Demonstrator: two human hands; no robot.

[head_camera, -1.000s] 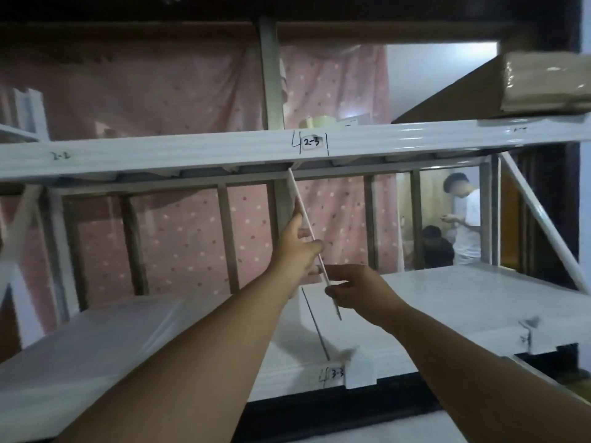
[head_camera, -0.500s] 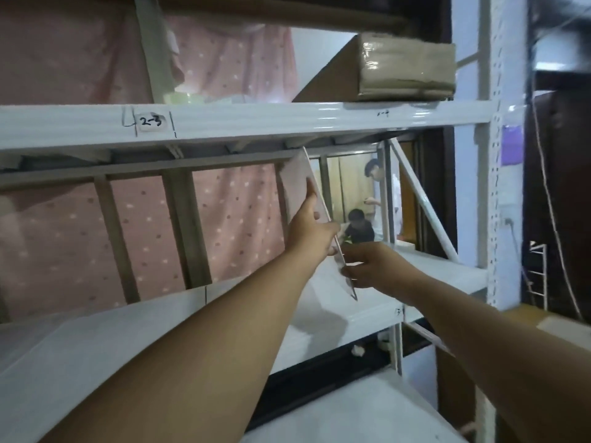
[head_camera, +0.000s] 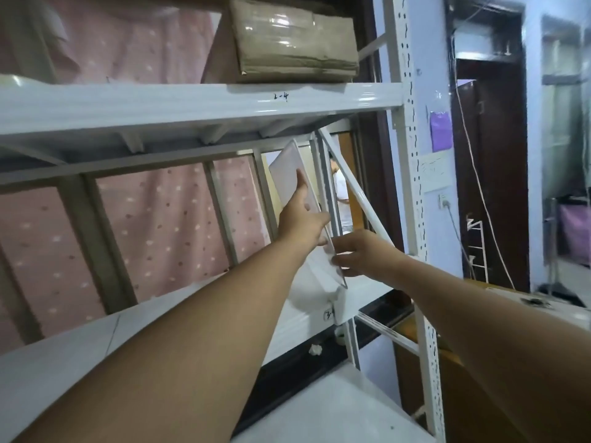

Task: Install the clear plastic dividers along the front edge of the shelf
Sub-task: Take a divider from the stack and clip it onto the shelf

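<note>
A clear plastic divider [head_camera: 289, 174] stands tilted between the white shelf [head_camera: 198, 302] and the shelf above it, near the rack's right end. My left hand [head_camera: 302, 219] presses flat against its left face, fingers pointing up. My right hand [head_camera: 358, 254] pinches the divider's lower front edge between thumb and fingers. The divider's bottom corner sits just above a white clip [head_camera: 342, 306] on the shelf's front edge, by a handwritten mark.
The upper shelf beam [head_camera: 192, 103] carries a taped cardboard parcel [head_camera: 294, 43]. A perforated white upright [head_camera: 412, 187] and a diagonal brace [head_camera: 355, 193] close the rack's right end. A pink dotted cloth hangs behind. A person stands beyond the rack. A lower shelf [head_camera: 332, 410] lies underneath.
Both hands have carried the divider rightwards along the shelf, from the bay marked 2-3 to the right end bay. The grip on it is unchanged.
</note>
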